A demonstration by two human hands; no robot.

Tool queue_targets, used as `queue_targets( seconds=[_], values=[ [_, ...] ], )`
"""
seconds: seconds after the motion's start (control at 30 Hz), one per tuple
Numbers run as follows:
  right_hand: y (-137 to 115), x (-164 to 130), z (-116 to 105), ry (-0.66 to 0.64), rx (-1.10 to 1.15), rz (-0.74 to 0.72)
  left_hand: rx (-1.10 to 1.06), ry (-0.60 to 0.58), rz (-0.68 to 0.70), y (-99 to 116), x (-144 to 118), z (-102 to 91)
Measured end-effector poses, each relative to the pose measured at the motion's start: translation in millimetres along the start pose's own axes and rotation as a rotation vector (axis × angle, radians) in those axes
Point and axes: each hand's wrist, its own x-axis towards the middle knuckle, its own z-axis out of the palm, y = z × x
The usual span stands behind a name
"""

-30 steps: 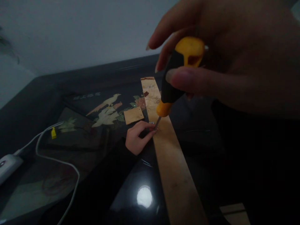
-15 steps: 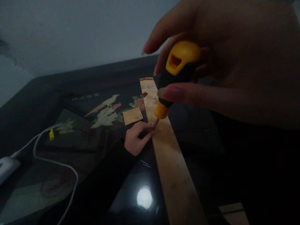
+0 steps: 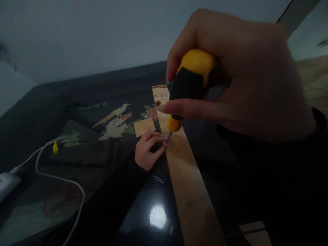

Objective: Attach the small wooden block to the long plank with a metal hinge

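Yellow and black, the handle of the screwdriver (image 3: 188,87) fills the top of your view, wrapped in your right hand (image 3: 238,82): the fingers curl over its yellow cap and the thumb lies straight across the black grip. Its yellow collar and thin metal shaft slant down and to the left, and the tip meets a long wooden strip (image 3: 189,184) that runs from the near edge away across the glossy black table (image 3: 133,215).

Your left hand (image 3: 147,150) rests just beside the strip's left edge, loosely curled, with thumb and forefinger pinched on a small pale metal piece (image 3: 164,137) right at the tip. What that piece is cannot be told at this size.

Left of the strip, the dark tabletop shows an inlaid picture of a pale bird (image 3: 115,114) among leaves, with a short row of light characters (image 3: 94,106) above it, too small and dim to read. A small square wooden tile (image 3: 145,126) lies just behind your left hand.

Far left, a white cable (image 3: 63,179) loops across the surface from a white device (image 3: 6,181) at the frame's edge, and a little yellow clip (image 3: 54,147) sits beside the cable. No container shows anywhere.
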Motion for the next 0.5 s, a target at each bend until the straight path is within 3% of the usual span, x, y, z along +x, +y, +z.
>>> queue_targets(
  seconds=[0.23,0.5],
  values=[
    [-7,-8,-12,-0.041,0.088,-0.035,0.003,-0.020,-0.004,-2,-1,-0.4],
    [-3,-1,-2,0.039,-0.131,-0.031,-0.003,-0.035,0.015,-4,0,0.9]
  ],
)
